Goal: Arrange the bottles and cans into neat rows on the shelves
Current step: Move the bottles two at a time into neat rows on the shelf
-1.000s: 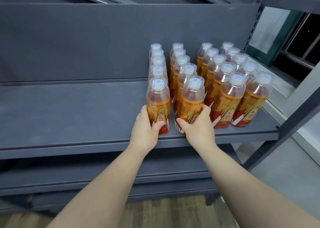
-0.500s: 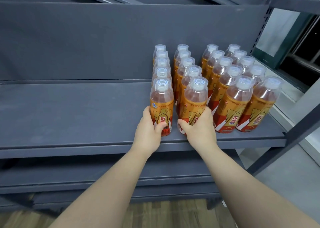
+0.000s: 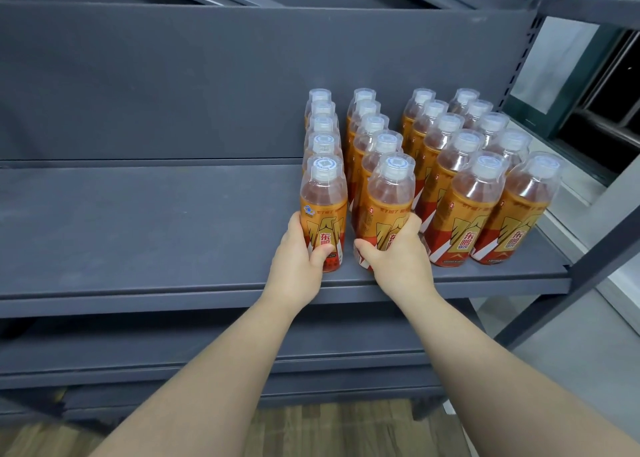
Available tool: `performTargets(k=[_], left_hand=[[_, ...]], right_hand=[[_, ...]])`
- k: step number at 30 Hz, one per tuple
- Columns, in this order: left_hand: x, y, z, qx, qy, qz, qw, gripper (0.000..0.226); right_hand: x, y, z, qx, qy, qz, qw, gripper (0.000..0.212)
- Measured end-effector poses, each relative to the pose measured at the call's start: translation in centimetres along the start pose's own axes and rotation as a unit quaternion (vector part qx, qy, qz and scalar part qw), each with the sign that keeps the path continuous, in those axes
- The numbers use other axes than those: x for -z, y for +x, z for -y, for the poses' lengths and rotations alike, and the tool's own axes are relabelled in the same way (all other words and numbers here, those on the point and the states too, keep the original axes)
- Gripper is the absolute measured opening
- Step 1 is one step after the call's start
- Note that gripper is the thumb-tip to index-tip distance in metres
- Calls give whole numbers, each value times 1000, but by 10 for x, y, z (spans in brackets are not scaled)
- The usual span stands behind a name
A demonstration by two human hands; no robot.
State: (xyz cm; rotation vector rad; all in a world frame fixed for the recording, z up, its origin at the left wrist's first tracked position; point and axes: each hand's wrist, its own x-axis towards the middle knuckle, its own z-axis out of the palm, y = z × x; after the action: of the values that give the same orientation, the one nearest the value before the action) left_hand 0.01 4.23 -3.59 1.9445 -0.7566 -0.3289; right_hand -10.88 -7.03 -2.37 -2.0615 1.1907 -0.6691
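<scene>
Bottles [image 3: 478, 193] fill 4 rows on the shelf's [image 3: 138, 231] right. Left hand [image 3: 298, 262] grasps the leftmost row's near bottle [image 3: 323, 200]; right hand [image 3: 398, 266] grasps row 2's near bottle [image 3: 389, 200].

Twenty bottles [image 3: 460, 214] stand on one shelf [image 3: 138, 231], in four rows of five. Twenty white caps [image 3: 486, 167] show, one per bottle. Two hands are in view, the left hand [image 3: 298, 255] and the right hand [image 3: 398, 259], each gripping one bottle.
</scene>
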Motion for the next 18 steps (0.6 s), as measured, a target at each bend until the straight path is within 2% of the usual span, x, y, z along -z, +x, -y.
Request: performTargets(k=[13,18], left_hand=[[-3,1,2,12,5,13,1000,63],[2,1,1,20,14,26,999,68]], right_hand=[[-2,-2,-2,0,4,-2,1000,79],[1,-2,-3,1,31,18,999,87]])
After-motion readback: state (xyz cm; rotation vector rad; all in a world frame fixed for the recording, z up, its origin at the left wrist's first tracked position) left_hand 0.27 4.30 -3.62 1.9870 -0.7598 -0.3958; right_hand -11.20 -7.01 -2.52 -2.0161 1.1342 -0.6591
